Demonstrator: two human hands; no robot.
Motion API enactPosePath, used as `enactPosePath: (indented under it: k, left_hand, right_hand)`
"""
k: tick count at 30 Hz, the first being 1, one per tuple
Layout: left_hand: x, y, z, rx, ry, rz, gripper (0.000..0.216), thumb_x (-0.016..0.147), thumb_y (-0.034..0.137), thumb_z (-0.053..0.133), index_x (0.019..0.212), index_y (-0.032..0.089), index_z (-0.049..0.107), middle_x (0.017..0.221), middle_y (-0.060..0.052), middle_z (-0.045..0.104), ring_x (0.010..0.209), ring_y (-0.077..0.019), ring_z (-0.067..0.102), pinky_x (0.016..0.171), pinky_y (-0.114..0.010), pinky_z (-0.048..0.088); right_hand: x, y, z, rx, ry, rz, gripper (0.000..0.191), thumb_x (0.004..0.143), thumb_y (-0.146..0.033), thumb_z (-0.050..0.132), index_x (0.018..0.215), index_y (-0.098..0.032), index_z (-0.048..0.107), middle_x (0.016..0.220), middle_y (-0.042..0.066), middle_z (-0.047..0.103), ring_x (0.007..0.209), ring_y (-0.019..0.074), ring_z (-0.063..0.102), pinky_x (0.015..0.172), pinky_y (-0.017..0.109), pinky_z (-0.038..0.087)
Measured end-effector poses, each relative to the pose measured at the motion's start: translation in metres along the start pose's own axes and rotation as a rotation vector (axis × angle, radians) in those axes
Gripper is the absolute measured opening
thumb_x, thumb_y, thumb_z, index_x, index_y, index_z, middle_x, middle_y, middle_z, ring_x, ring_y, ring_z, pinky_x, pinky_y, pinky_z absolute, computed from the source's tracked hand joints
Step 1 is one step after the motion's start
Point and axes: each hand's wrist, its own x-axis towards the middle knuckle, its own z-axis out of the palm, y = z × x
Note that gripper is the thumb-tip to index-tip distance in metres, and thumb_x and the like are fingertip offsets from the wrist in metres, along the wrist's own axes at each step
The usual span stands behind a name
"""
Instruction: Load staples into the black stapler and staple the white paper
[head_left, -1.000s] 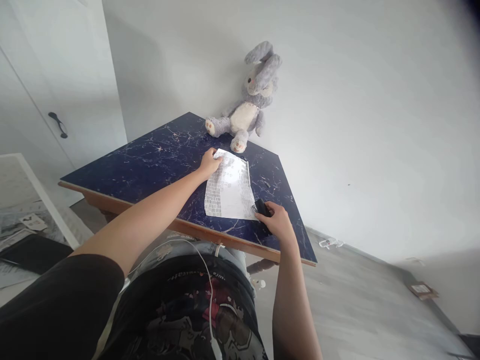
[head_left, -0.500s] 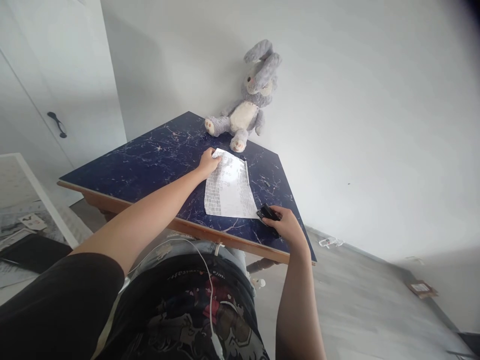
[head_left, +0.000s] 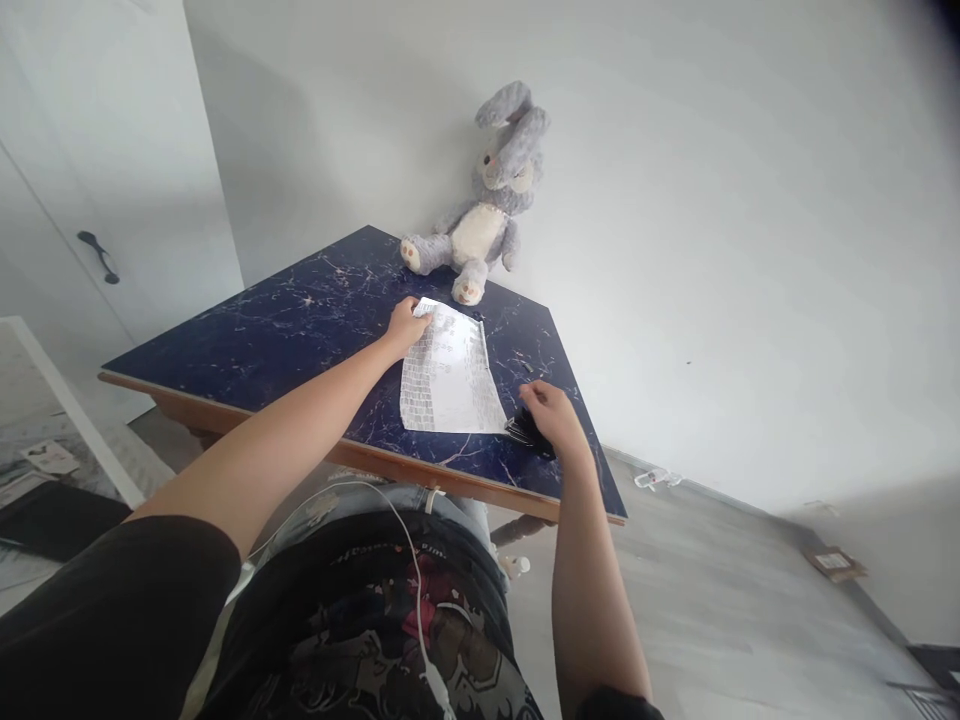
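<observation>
A bench (head_left: 285,325) with a dark blue, white-veined marble-look top and a brown wooden edge stands in the corner of a plain white-walled room. On it lies a printed sheet of paper (head_left: 448,375), flat, toward the bench's right half and well inside its front edge. The left hand (head_left: 406,323) rests on the sheet's far left corner, its grip pressed onto the paper there with fingers bent down over the edge. The right hand (head_left: 550,417) sits just beside the sheet's near right corner, its grip closed over a small black object (head_left: 520,431), apparently a stapler, that lies on the bench top touching or nearly touching the paper's edge; most of it is hidden under the fingers. Behind the paper, at the bench's far corner, a grey plush rabbit (head_left: 484,205) with a cream belly sits slumped against the wall, its feet pointing toward the sheet. To the left a white door (head_left: 90,200) carries a black handle (head_left: 97,257). The floor (head_left: 712,590) is pale grey planking; a small clear item lies on it near the wall to the right of the bench, and a flat brown piece lies farther right. The person wears a dark printed shirt with a white cable running down it.
</observation>
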Motion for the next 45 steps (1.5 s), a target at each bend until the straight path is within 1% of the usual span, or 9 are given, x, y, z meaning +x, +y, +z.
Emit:
enactPosePath:
  k: [6, 12, 20, 26, 29, 32, 35, 41, 45]
  left_hand:
    - [-0.001, 0.002, -0.001, 0.025, -0.011, -0.010, 0.018, 0.080, 0.016, 0.071, 0.097, 0.018, 0.066, 0.104, -0.011, 0.075, 0.097, -0.0272, 0.070, 0.095, -0.040, 0.055]
    - [0.001, 0.002, 0.000, 0.009, -0.014, -0.014, 0.019, 0.079, 0.017, 0.073, 0.097, 0.018, 0.066, 0.102, -0.010, 0.074, 0.096, -0.0266, 0.069, 0.095, -0.039, 0.055]
    - [0.001, -0.001, -0.009, 0.326, -0.056, 0.106, 0.019, 0.083, 0.016, 0.069, 0.101, 0.020, 0.064, 0.105, -0.011, 0.073, 0.105, -0.0293, 0.067, 0.101, -0.041, 0.050]
    - [-0.015, 0.009, -0.005, 0.807, -0.167, 0.211, 0.041, 0.090, 0.022, 0.067, 0.129, 0.013, 0.057, 0.129, -0.021, 0.066, 0.127, -0.0383, 0.056, 0.108, -0.047, 0.044]
    - [-0.021, 0.015, -0.004, 0.940, -0.158, 0.183, 0.056, 0.089, 0.031, 0.073, 0.138, 0.011, 0.053, 0.140, -0.025, 0.058, 0.135, -0.0431, 0.048, 0.110, -0.054, 0.040]
    - [-0.022, 0.020, -0.003, 0.972, -0.221, 0.167, 0.060, 0.088, 0.044, 0.075, 0.137, 0.015, 0.055, 0.142, -0.024, 0.058, 0.135, -0.0437, 0.048, 0.111, -0.057, 0.038]
    - [-0.022, 0.021, -0.002, 0.984, -0.274, 0.157, 0.066, 0.085, 0.058, 0.075, 0.135, 0.018, 0.058, 0.144, -0.024, 0.056, 0.136, -0.0452, 0.048, 0.112, -0.061, 0.035]
    - [-0.018, 0.018, -0.005, 0.975, -0.363, 0.215, 0.054, 0.093, 0.060, 0.063, 0.132, 0.021, 0.059, 0.143, -0.019, 0.060, 0.134, -0.0433, 0.051, 0.111, -0.061, 0.037]
    - [-0.012, 0.018, -0.009, 0.949, -0.321, 0.172, 0.037, 0.104, 0.049, 0.046, 0.123, 0.023, 0.063, 0.137, -0.016, 0.065, 0.132, -0.0392, 0.055, 0.109, -0.059, 0.040]
  right_hand:
    - [0.006, -0.024, 0.033, -0.512, -0.014, 0.137, 0.040, 0.106, -0.026, 0.034, 0.104, -0.018, 0.073, 0.117, 0.017, 0.072, 0.113, 0.0310, 0.065, 0.094, 0.040, 0.048]
    - [-0.001, -0.030, 0.048, -0.679, -0.034, 0.092, 0.038, 0.098, -0.013, 0.039, 0.116, -0.010, 0.072, 0.126, 0.024, 0.068, 0.122, 0.0363, 0.060, 0.100, 0.047, 0.046]
    - [-0.006, -0.017, -0.002, -0.286, -0.009, -0.071, 0.049, 0.113, -0.043, 0.024, 0.097, -0.021, 0.065, 0.096, 0.009, 0.072, 0.091, 0.0236, 0.065, 0.081, 0.033, 0.044]
    - [-0.043, 0.019, -0.035, -0.127, -0.280, -0.297, 0.025, 0.094, -0.046, 0.064, 0.103, -0.023, 0.064, 0.092, 0.002, 0.071, 0.081, 0.0210, 0.062, 0.073, 0.031, 0.042]
    - [-0.054, 0.042, -0.045, -0.125, -0.153, -0.188, 0.024, 0.089, -0.043, 0.067, 0.097, -0.021, 0.066, 0.082, 0.001, 0.069, 0.074, 0.0206, 0.059, 0.069, 0.031, 0.040]
    - [-0.047, 0.046, -0.048, -0.081, 0.144, -0.036, 0.031, 0.088, -0.050, 0.067, 0.092, -0.020, 0.064, 0.075, 0.002, 0.067, 0.069, 0.0212, 0.058, 0.064, 0.031, 0.039]
    - [-0.019, 0.020, -0.022, -0.064, 0.403, 0.035, 0.032, 0.092, -0.049, 0.065, 0.098, -0.019, 0.063, 0.080, 0.007, 0.070, 0.071, 0.0231, 0.061, 0.064, 0.031, 0.042]
    - [0.065, -0.058, 0.074, -0.114, 0.212, 0.089, 0.022, 0.098, -0.023, 0.059, 0.117, -0.013, 0.058, 0.112, 0.021, 0.073, 0.103, 0.0318, 0.071, 0.086, 0.037, 0.052]
    - [0.088, -0.073, 0.100, -0.175, 0.176, 0.045, 0.024, 0.097, -0.013, 0.053, 0.121, -0.008, 0.056, 0.120, 0.025, 0.069, 0.115, 0.0339, 0.067, 0.101, 0.042, 0.050]
